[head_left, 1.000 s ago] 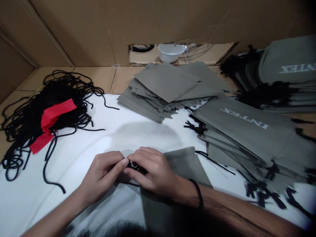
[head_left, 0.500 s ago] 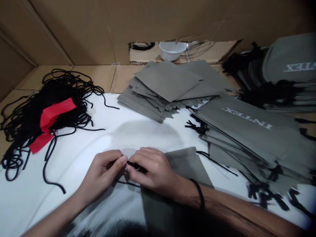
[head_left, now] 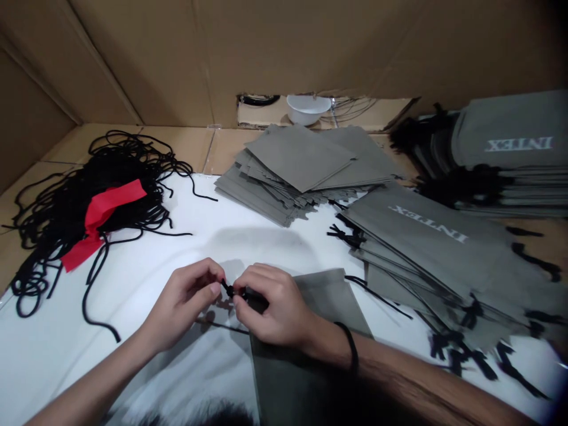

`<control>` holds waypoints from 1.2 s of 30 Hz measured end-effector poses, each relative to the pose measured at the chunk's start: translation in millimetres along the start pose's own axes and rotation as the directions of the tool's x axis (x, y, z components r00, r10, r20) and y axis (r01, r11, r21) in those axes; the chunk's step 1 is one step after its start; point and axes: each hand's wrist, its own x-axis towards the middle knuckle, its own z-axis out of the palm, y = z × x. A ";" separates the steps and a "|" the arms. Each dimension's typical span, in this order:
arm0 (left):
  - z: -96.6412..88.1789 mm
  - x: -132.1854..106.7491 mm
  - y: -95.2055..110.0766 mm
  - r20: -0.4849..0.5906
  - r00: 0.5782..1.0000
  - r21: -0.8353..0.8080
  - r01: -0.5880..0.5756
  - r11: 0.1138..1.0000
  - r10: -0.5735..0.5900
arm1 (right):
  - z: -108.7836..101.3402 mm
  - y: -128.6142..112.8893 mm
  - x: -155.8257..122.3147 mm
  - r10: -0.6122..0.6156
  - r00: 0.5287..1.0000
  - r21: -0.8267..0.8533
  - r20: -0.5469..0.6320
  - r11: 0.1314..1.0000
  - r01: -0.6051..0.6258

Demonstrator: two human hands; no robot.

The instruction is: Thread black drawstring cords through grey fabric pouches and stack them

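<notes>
"What do the hands have?"

"The left hand (head_left: 181, 306) and right hand (head_left: 275, 306) are both curled nearly closed, their fingertips pinching a knotted black cord (head_left: 229, 290) between them."

"Any containers near?"

"A grey drawstring bag (head_left: 328, 302) lies flat under the right hand. Stacked grey INTEX bags (head_left: 421, 236) sit beyond it. Far ahead stands a white bowl (head_left: 308, 109), its inside hidden. Beyond the left hand lies a heap of black cords (head_left: 124, 165) with a red strip (head_left: 104, 219)."
</notes>
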 end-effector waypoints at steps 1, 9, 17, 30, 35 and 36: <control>-0.3 0.5 -0.2 -0.004 1.000 0.012 -0.005 1.000 0.005 | 0.1 0.2 -0.1 -0.001 1.000 0.001 0.000 1.000 0.001; -2.2 1.7 -0.7 -0.022 1.000 -0.039 0.010 0.999 -0.011 | 0.1 0.6 -0.6 -0.022 1.000 -0.014 0.009 1.000 0.022; 0.9 6.5 -0.9 -0.048 0.999 0.006 0.007 1.000 -0.007 | -1.4 -0.2 0.1 -0.005 1.000 0.006 0.017 1.000 0.005; -0.3 6.1 4.4 -0.003 0.998 0.086 -0.056 0.995 0.057 | -3.1 -1.1 0.6 0.027 0.998 0.015 0.055 0.999 -0.028; 2.3 4.2 0.7 -0.052 0.998 -0.006 0.022 1.000 -0.022 | -1.5 1.5 -0.6 -0.043 0.997 -0.032 0.067 0.998 0.046; 3.1 3.5 0.4 -0.060 0.997 -0.032 0.042 0.999 -0.044 | -1.1 2.2 -0.9 -0.058 0.995 -0.048 0.076 0.997 0.062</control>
